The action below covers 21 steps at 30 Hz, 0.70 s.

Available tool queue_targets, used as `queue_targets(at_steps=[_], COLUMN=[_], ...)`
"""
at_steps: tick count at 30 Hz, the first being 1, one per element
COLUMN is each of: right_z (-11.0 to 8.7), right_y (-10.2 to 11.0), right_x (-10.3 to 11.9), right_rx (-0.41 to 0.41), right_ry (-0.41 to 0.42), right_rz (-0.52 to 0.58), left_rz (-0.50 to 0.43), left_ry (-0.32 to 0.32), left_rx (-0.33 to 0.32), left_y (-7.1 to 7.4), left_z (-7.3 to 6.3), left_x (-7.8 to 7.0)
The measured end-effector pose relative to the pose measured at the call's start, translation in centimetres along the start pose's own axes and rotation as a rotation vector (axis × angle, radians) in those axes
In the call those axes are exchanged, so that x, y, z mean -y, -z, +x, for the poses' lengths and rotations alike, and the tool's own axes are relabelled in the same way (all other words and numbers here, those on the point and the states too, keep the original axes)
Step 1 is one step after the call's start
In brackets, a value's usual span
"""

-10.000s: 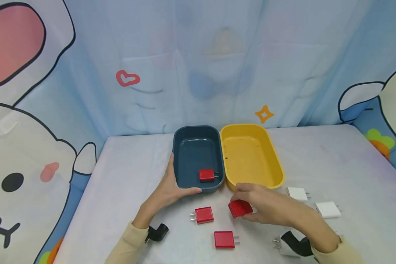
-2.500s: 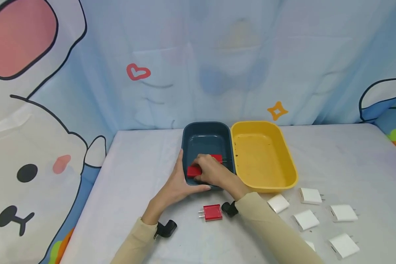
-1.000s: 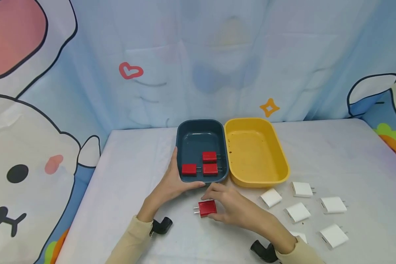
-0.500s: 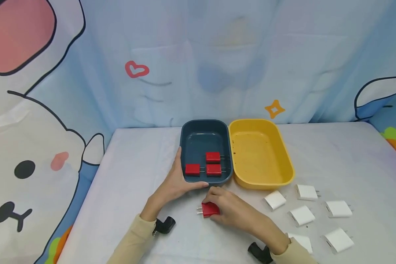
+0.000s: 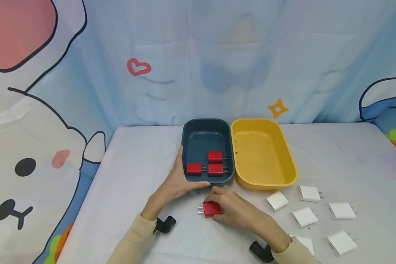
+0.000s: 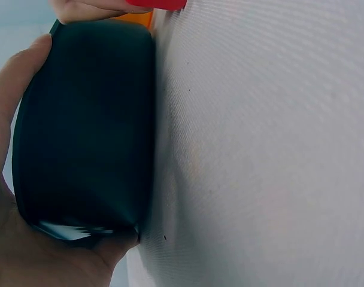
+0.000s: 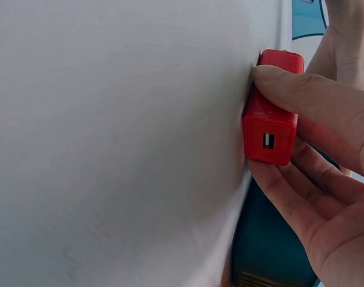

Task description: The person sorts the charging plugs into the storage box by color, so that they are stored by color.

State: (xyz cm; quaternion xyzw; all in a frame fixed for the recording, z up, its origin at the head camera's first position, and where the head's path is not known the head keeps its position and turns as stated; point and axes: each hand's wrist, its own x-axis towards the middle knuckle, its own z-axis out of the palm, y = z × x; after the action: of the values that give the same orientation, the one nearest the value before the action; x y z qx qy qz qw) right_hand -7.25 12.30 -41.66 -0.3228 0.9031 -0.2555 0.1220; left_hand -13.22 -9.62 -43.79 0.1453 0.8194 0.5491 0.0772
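My left hand (image 5: 178, 183) holds the near left corner of a dark blue tray (image 5: 201, 141), its thumb along the front rim and its fingers against the left side. The left wrist view shows that tray's outer wall (image 6: 86, 125) close up. Three red charger plugs lie inside, one of them a plug (image 5: 194, 169) at the left. In front of the tray, my right hand (image 5: 234, 209) pinches another red charger plug (image 5: 212, 209), prongs pointing left. From the right wrist, this plug (image 7: 269, 140) shows its USB port and sits at the cloth between thumb and fingers.
A yellow tray (image 5: 262, 154) with a few dark specks stands against the blue one's right side. Several white charger plugs (image 5: 304, 217) are spread at the right, one partly behind the right sleeve (image 5: 295, 253). A printed curtain (image 5: 217, 62) hangs behind the table.
Red plugs in the blue tray have gone from one to three. The right hand has left the tray and taken hold of the red plug in front. The left hand stays on the tray.
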Motion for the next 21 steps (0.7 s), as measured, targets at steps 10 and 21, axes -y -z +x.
queue_targets(at_steps=[10, 21], right_z=[0.0, -0.5], right_y=[0.2, 1.3], right_x=[-0.1, -0.6], right_rx=[0.021, 0.064], right_ry=[0.007, 0.079], right_rz=[0.015, 0.039], left_rz=[0.013, 0.010], left_ry=[0.013, -0.004], left_rx=[-0.007, -0.003], left_y=[-0.1, 0.1], left_z=[0.0, -0.1], left_x=[0.0, 0.0])
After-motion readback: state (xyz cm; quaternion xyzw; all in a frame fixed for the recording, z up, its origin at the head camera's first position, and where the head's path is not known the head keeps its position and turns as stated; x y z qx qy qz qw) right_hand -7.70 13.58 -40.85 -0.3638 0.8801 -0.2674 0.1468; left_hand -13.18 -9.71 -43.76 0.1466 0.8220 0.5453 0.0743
